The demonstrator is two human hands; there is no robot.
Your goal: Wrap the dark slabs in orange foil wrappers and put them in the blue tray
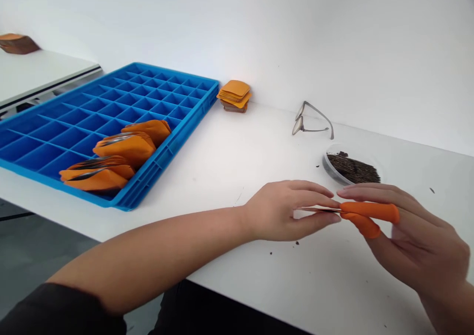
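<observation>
A thin flat piece (314, 209), seen nearly edge-on, lies between the thumb and fingers of my left hand (283, 210). My right hand (418, 231), with orange finger covers on thumb and forefinger, pinches at its right end; whatever is between those tips is too small to make out. Just behind my hands stands a round clear dish (333, 173) holding a pile of thin dark brown pieces (355, 169). To the left, a blue divided tray (148, 177) holds several orange packets (128, 147) in its near right compartments.
A stack of orange and brown squares (235, 95) sits near the wall, beyond the tray. Folded-open glasses (313, 123) lie behind the dish. Dark crumbs dot the white table (222, 177). Another orange and brown stack (18, 44) rests on a surface at far left.
</observation>
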